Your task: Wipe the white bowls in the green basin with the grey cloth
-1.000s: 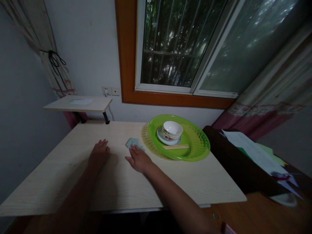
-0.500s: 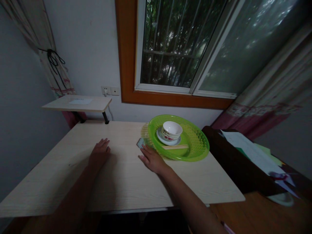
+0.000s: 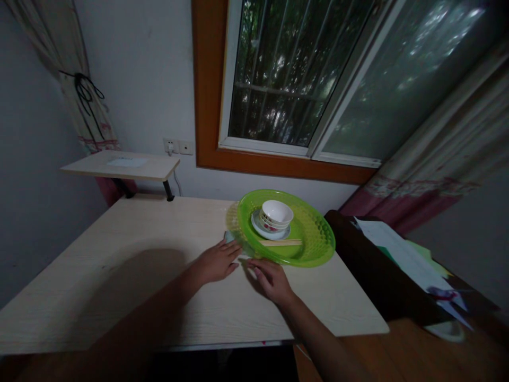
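A pale blue-green cloth (image 3: 227,236) lies on the wooden table, mostly covered by fingers and close to the basket. On top of it rests my left hand (image 3: 214,263), its fingers stretched out flat. My right hand (image 3: 272,280) hovers low over the table just in front of the basket's near rim, fingers pointing left, slightly bent and apart from the thumb, with nothing seen in them. The green plastic basket (image 3: 318,252) holds a stack of white flowered bowls (image 3: 277,212) on a white plate (image 3: 257,227), with wooden chopsticks (image 3: 281,243) beside them.
A small raised shelf (image 3: 155,168) on black legs stands at the table's back left. Behind is a wall with sockets (image 3: 178,146) and a barred window. To the right, papers (image 3: 397,249) lie on a dark brown piece of furniture.
My right hand slid the cloth rightward toward the basket, then came off it and moved further right. My left hand crossed from the left side of the table onto the cloth.
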`<state>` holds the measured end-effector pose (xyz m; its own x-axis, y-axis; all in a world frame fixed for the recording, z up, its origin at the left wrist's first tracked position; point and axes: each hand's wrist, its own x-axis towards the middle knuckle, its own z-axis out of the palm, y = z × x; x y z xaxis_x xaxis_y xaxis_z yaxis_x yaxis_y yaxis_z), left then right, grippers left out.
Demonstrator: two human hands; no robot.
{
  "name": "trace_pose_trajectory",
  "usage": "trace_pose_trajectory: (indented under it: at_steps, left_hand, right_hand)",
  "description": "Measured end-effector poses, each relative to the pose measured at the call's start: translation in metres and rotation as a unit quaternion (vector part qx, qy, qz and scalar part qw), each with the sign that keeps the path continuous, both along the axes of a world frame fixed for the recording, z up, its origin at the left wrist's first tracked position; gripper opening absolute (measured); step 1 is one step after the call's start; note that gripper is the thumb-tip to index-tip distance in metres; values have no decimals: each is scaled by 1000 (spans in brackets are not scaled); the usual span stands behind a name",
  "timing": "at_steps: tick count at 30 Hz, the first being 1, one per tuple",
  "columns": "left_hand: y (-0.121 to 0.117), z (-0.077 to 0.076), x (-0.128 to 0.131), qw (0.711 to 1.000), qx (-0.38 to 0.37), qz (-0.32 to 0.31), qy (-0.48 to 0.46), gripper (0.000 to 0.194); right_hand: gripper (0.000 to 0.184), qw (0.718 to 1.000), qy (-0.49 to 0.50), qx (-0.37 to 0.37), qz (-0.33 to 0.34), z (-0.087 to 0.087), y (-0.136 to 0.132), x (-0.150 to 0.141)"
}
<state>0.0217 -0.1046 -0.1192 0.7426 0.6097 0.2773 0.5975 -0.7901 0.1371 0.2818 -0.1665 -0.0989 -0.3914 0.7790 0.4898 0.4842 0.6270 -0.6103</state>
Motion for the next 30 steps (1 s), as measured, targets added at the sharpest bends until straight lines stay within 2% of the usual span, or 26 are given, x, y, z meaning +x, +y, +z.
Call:
trace_pose_trajectory:
  at_steps: [5, 8, 11, 15, 17, 19, 22, 25, 28, 30]
  left_hand:
    - [48, -3, 12, 999, -1, 31, -14, 51]
    - [73, 1, 4, 997, -17, 67, -19, 52]
    - [90, 0, -25, 988, -29, 146, -37, 51]
    - [97, -7, -92, 962, -2, 262, -78, 49]
    - [91, -12, -123, 951, 2, 299, -81, 48]
    - [80, -18, -144, 950, -2, 304, -71, 49]
    - [55, -24, -152, 956, -14, 288, -62, 54]
    - [20, -21, -131, 971, -22, 224, -77, 51]
    - [-22, -10, -87, 991, -51, 99, -71, 48]
    - [-48, -3, -54, 996, -60, 31, -60, 52]
  right_hand:
    - [36, 1000, -9, -6, -3, -4, 2, -3]
    - [38, 1000, -9, -14, 0, -2, 2, -3]
    - [38, 1000, -8, -17, -2, -2, 2, -2]
    - [38, 1000, -1, -26, -13, -5, 4, -1]
    - [38, 999, 9, -25, -17, -7, 4, 0]
    - [38, 999, 17, -27, -21, -7, 5, -1]
    - [38, 998, 35, -31, -31, -7, 5, -2]
    - [39, 998, 49, -34, -39, -10, 7, -1]
    - [40, 996, 60, -38, -45, -13, 7, 1]
    - [40, 995, 72, -40, -47, -14, 7, 3]
